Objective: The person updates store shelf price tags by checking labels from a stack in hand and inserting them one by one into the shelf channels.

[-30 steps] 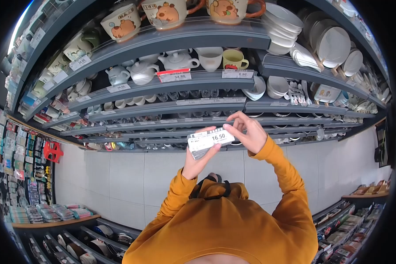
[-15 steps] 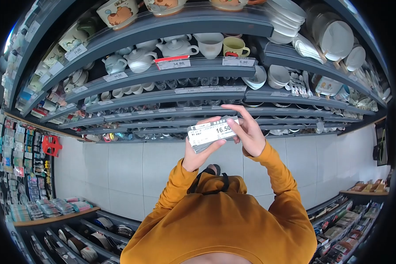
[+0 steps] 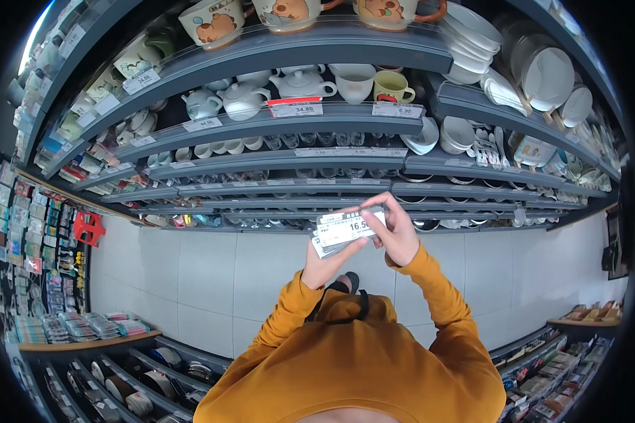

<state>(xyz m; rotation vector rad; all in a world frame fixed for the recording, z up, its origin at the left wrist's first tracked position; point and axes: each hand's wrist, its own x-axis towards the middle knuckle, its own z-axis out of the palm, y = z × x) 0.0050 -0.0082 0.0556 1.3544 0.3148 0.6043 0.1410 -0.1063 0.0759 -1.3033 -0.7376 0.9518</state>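
A stack of white price labels (image 3: 342, 231) is held out in front of my body, and the top one reads 16.50 in part. My left hand (image 3: 324, 266) is wrapped round the stack's left end, its thumb along the lower edge. At the right end, my right hand (image 3: 399, 236) pinches the top label, the thumb covering the last digit. The labels sit slightly fanned, with edges of lower ones showing at the left. Part of my right fingers is hidden behind the stack.
Ahead rise shelves with mugs (image 3: 217, 22), white teapots (image 3: 302, 82), a yellow-green cup (image 3: 394, 87) and stacked plates (image 3: 469, 35). Price tags (image 3: 295, 107) line the shelf edges. A red plastic stool (image 3: 88, 229) stands at the left. More shelves with goods (image 3: 137, 403) are behind me.
The top label has shifted and the stack now looks more fanned, with lower labels showing at the left. Shelves and hands appear slightly lower and farther right in view.
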